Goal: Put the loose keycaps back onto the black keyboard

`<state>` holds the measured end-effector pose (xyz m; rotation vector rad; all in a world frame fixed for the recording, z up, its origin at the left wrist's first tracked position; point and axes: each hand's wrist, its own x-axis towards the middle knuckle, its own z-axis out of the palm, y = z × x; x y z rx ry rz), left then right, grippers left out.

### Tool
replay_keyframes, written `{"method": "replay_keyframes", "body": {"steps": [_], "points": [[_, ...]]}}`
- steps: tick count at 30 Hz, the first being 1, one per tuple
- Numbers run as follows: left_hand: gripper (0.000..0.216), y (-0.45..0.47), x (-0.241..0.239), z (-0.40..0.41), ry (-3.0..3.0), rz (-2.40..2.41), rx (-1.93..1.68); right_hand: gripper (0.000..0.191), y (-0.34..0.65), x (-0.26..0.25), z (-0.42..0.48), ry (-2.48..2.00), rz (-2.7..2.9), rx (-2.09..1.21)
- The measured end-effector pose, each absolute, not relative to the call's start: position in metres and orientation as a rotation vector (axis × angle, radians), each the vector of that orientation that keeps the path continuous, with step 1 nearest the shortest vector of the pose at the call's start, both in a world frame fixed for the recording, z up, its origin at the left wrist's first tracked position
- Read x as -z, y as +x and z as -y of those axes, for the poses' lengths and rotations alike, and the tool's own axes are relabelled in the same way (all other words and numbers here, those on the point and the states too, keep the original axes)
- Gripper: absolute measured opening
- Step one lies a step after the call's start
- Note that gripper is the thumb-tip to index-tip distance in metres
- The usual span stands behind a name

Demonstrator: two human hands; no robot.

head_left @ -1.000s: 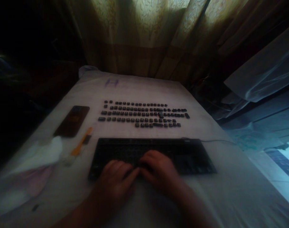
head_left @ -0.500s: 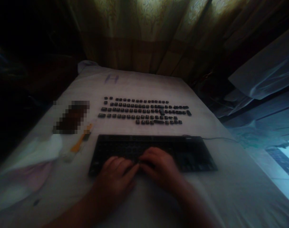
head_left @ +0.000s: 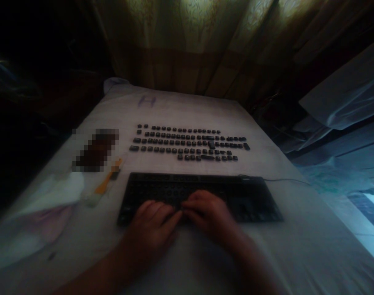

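Kbd (head_left: 233,193) on wht cloth (head_left: 181,110), keycap rows (head_left: 211,145) laid out beyond it. L hand (head_left: 153,221) + R hand (head_left: 209,214) at kbd front, fingertips close; can't tell grip. Dim rm, patterned curtain (head_left: 187,61) past far edge.

Keycaps (head_left: 183,143) behind keyboard (head_left: 174,190), brush (head_left: 103,183) left (nearby)

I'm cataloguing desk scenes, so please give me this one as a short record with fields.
Left hand: over the near part of the keyboard
Right hand: beside it, fingertips close together
Grip: too dark to tell
Loose keys: black, in rows beyond the keyboard
Orange-handled tool: left of the keyboard
Cloth: white and pink, near left
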<state>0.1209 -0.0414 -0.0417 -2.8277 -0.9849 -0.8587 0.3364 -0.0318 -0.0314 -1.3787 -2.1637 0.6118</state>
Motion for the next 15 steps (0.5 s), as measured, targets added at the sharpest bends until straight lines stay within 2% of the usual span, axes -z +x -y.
{"method": "replay_keyframes", "body": {"steps": [15], "points": [[0.028,0.1217,0.0418,0.0432,-2.806,1.006,0.847,0.018,0.3366,0.0319,0.0315,-1.409,2.207,-0.602]]}}
